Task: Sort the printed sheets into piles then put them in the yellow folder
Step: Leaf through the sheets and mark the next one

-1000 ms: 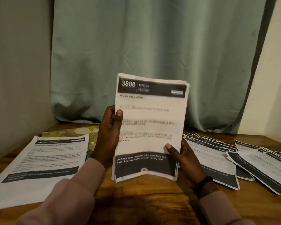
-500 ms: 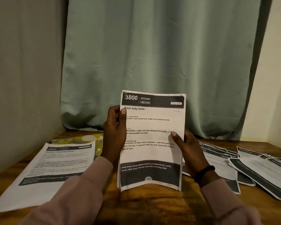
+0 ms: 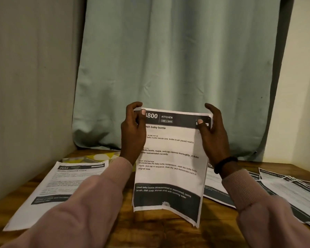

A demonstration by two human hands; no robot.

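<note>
- The left hand [image 3: 132, 130] pinches the top left corner of the sheaf of printed sheets [image 3: 168, 158], thumb on the front; it has climbed from the sheaf's mid-edge to the corner.
- The right hand [image 3: 213, 135] grips the top right corner, having risen likewise from the lower edge.
- The sheaf, headed "3800 KITCHEN", stands upright with its bottom edge on the wooden table [image 3: 150, 233], lower right corner curling forward. This looks like squaring the stack by tapping, so this group seems nearly ready to lay down as a pile.
- At 9 o'clock of the sheaf a finished-looking pile [image 3: 61, 190] lies flat.
- At 10 o'clock, behind that pile, the yellow folder [image 3: 100, 156] peeks out, nothing visibly in it.
- At 3 o'clock loose sheets [image 3: 284, 192] lie fanned, apparently unsorted.
</note>
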